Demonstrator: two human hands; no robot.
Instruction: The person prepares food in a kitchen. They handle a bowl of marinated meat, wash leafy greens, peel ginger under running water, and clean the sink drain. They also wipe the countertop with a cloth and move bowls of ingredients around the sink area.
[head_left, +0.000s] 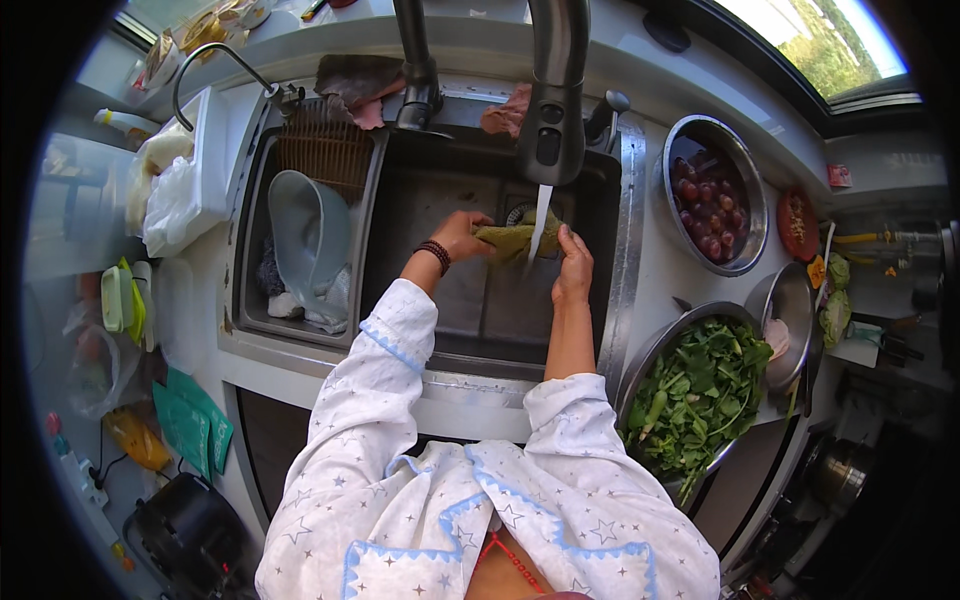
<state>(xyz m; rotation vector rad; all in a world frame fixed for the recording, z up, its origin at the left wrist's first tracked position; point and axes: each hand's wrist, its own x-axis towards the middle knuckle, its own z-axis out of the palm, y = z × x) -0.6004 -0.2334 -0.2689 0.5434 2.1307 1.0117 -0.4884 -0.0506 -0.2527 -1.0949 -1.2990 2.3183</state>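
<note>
Both my hands hold a wet olive-green cloth (504, 238) over the large basin of a dark sink (427, 300). My left hand (463, 236) grips its left end, and my right hand (573, 262) has its right end between thumb and fingers. Water (541, 214) runs from the pull-out faucet head (551, 142) onto the cloth. Below the cloth, the drain (519, 212) is partly hidden. In the smaller left basin stands a translucent grey plastic container (307, 225), beside a brown ribbed rack (326, 154).
Right of the sink are a steel bowl of grapes in water (709, 199), a bowl of leafy greens (694, 390) and a smaller steel bowl (784, 315). A white box with plastic bags (199, 169) stands at left. Rags (360, 86) lie behind the faucets. A black appliance (191, 525) sits lower left.
</note>
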